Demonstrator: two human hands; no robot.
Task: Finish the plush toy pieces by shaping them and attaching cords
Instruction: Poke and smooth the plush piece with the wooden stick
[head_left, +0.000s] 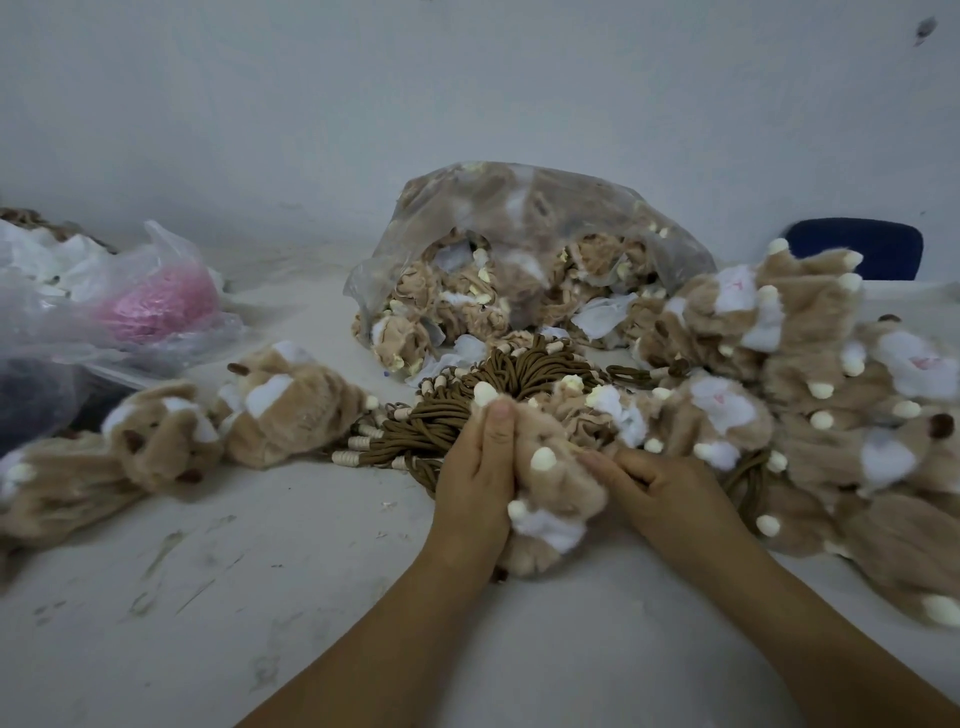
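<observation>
Both hands grip one tan plush piece (550, 499): left hand (480, 467) clasps its left side, right hand (660, 488) pinches its right edge; it rests just before the brown cord bundle (467, 410); the clear bag (519, 249) lies behind that bundle.

Both bare forearms, left forearm (395, 623) and right forearm (810, 613), are being held in from the bottom edge, converging at centre. Left hand (475, 467) is being kept on edge, fingers near-straight and together, thumb alongside with the nail up, and the left side of the plush piece (558, 493) is being clasped. Right hand (660, 483) is being held knuckles-up, fingers curled, index fingertip being pressed into the piece's right side.
</observation>
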